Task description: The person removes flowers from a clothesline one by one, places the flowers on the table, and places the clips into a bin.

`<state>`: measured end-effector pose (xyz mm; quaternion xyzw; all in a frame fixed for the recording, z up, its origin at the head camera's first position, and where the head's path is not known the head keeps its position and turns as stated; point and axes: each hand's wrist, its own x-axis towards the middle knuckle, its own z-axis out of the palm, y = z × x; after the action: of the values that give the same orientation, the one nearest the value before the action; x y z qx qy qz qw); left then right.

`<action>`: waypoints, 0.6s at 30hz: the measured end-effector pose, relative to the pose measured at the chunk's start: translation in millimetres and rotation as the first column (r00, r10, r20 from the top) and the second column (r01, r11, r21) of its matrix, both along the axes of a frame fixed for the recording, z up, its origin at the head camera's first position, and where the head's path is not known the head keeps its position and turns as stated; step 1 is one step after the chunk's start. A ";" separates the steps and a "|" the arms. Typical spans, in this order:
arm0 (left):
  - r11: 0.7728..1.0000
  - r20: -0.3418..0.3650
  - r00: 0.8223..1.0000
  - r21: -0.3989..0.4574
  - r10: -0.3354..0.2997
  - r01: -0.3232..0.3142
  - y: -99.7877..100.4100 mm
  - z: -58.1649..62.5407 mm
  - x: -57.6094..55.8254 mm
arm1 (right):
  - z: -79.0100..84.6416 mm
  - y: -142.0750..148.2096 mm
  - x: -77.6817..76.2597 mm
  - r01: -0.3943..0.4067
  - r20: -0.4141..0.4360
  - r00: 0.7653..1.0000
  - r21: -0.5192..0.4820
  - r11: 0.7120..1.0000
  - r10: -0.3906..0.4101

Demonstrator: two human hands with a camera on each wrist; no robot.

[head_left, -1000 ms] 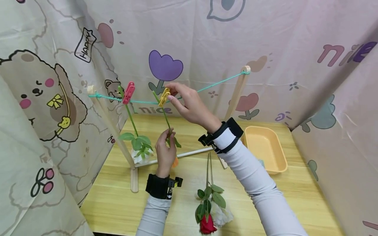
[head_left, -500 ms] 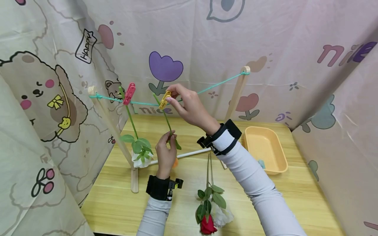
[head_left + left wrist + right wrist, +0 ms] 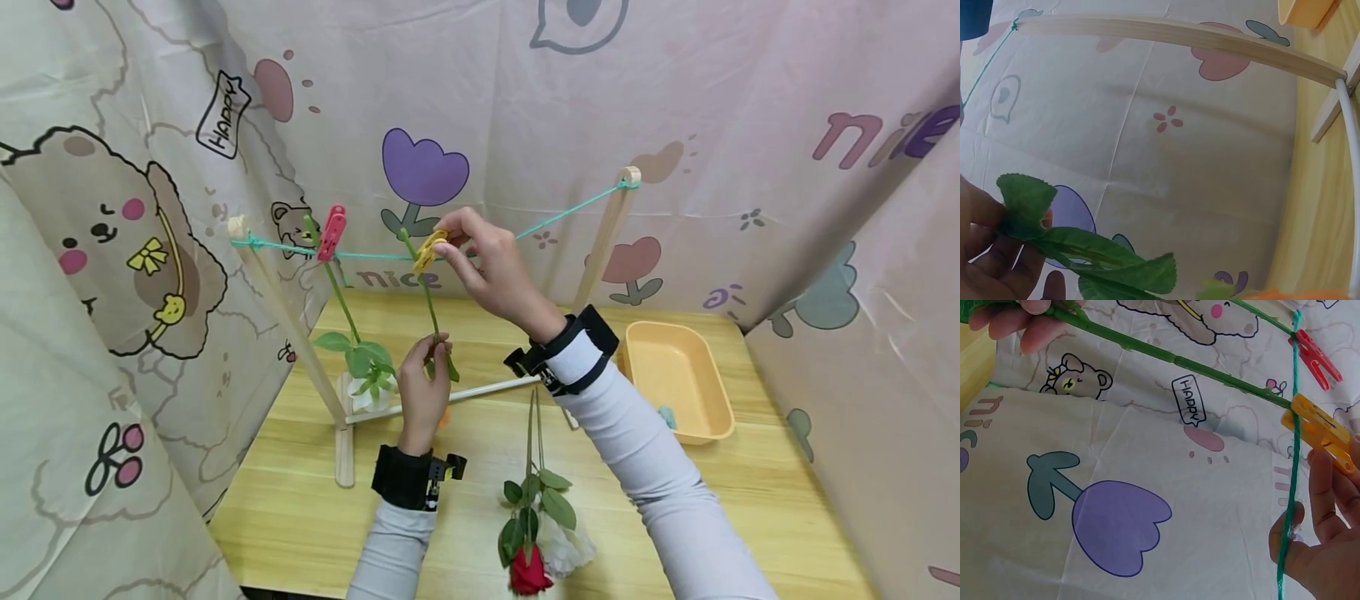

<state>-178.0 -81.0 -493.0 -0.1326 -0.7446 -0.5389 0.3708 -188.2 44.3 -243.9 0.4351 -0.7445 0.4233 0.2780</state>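
1. At the teal cord (image 3: pixel 1297 440): green stem (image 3: pixel 1175 360), upper part at the yellow clothespin (image 3: pixel 1321 420), which the right hand (image 3: pixel 498 271) pinches.
2. Below: left hand (image 3: pixel 423 390), pinching stem near leaves (image 3: pixel 1125 274).
3. Presumably light, springy; best held by bare stem.

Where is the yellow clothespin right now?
In the head view, the yellow clothespin is left of centre at the teal cord, pinched by the right hand, right of the red clothespin.
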 end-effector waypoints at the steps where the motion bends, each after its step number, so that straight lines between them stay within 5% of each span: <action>1: 1.000 0.014 1.000 0.016 -0.022 0.022 2.5 18.5 12.2 | -0.2 0.8 -1.3 -0.011 0.011 1.000 -0.031 0.999 0.011; 2: 0.999 0.020 0.999 0.033 -0.042 0.041 4.9 35.1 23.1 | -0.1 1.8 -2.2 -0.022 0.022 0.999 -0.065 0.998 0.024; 4: 0.997 0.041 0.997 0.044 -0.058 0.056 7.8 48.9 34.4 | 1.1 4.0 -3.4 -0.046 0.044 0.998 -0.131 0.990 0.052; 7: 0.997 0.048 0.996 0.045 -0.072 0.070 11.8 55.9 44.4 | 3.3 8.0 -4.2 -0.078 0.062 0.994 -0.203 0.976 0.092; 13: 0.994 0.199 0.974 0.020 -0.112 0.110 19.6 58.4 58.1 | 1.3 19.8 -6.0 -0.086 0.090 0.990 -0.237 0.968 0.110; 16: 0.986 0.260 0.952 0.012 -0.163 0.166 22.8 50.2 63.8 | -4.5 29.2 -5.8 -0.076 0.104 0.989 -0.226 0.971 0.102; 18: 0.978 0.270 0.942 0.005 -0.200 0.206 24.0 34.3 64.1 | -10.4 35.8 -5.9 -0.058 0.110 0.991 -0.197 0.979 0.081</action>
<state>-113.8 -57.0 -458.7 -0.1387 -0.7766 -0.5785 0.2073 -194.0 80.1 -254.4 0.4063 -0.6992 0.5278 0.2598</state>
